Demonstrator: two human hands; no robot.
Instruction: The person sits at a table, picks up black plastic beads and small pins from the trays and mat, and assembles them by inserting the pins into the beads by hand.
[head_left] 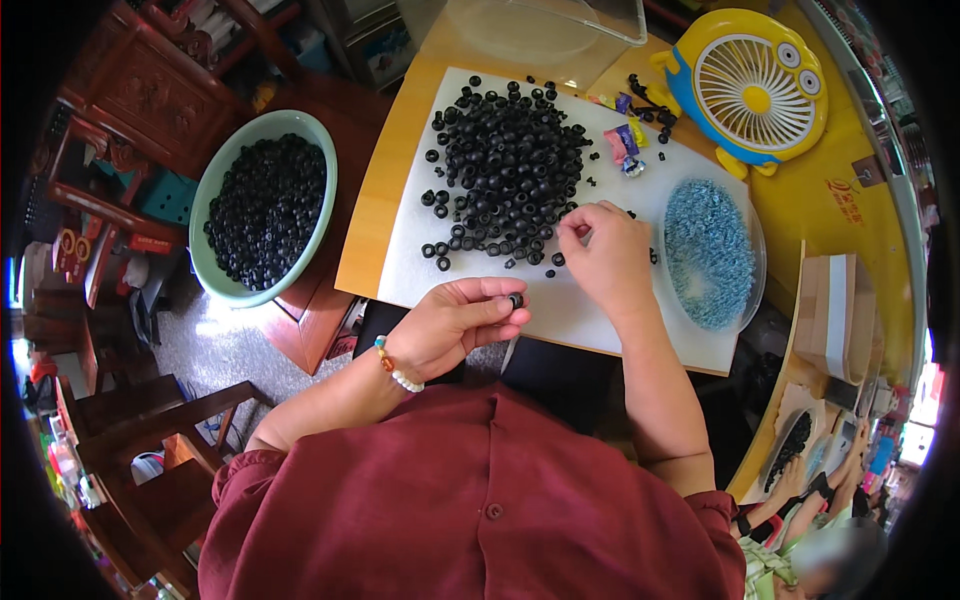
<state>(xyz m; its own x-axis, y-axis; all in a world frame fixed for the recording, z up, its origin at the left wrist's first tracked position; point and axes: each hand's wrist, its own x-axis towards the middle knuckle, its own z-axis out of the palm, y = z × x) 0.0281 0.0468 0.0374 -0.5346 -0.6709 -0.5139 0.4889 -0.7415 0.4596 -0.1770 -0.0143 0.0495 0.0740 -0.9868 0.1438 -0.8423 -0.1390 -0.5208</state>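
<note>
My left hand [460, 322] pinches a small black ring [516, 300] between thumb and fingertips, just above the near edge of a white mat [420, 270]. My right hand [600, 252] rests on the mat with its fingers curled at the near edge of a heap of black rings [510, 160]; whether it holds a piece I cannot tell. A clear plate of small blue parts [708, 252] lies just right of that hand. A beaded bracelet [398, 368] is on my left wrist.
A green bowl full of black rings [265, 205] stands on a low wooden stool at left. A yellow desk fan [752, 85] and a clear box [545, 30] stand at the back. Cardboard boxes [830, 315] sit right. Another person [815, 520] works lower right.
</note>
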